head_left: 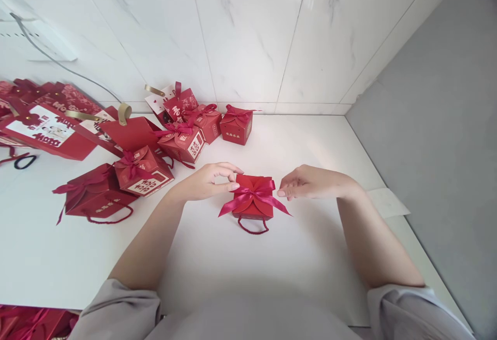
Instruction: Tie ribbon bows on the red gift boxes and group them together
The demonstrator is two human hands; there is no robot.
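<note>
A small red gift box point(252, 210) stands on the white table in front of me, its top tied with a magenta ribbon bow point(253, 193). The bow's two tails spread to the sides, and a dark red cord handle point(253, 232) hangs toward me. At the box's left edge is my left hand point(212, 180), thumb and forefinger apart, the thumb tip against or very near the bow's left loop. My right hand point(310, 181) hovers just off the right side with loosely curled fingers. Nothing shows in it.
Several finished-looking red boxes with bows, one a dark red box point(95, 195), line the left and back. Red gift bags point(46, 133) lie farther left, near a black ring point(25, 161). A cable point(58, 63) runs along the tiled wall. A grey panel point(435, 122) borders the right.
</note>
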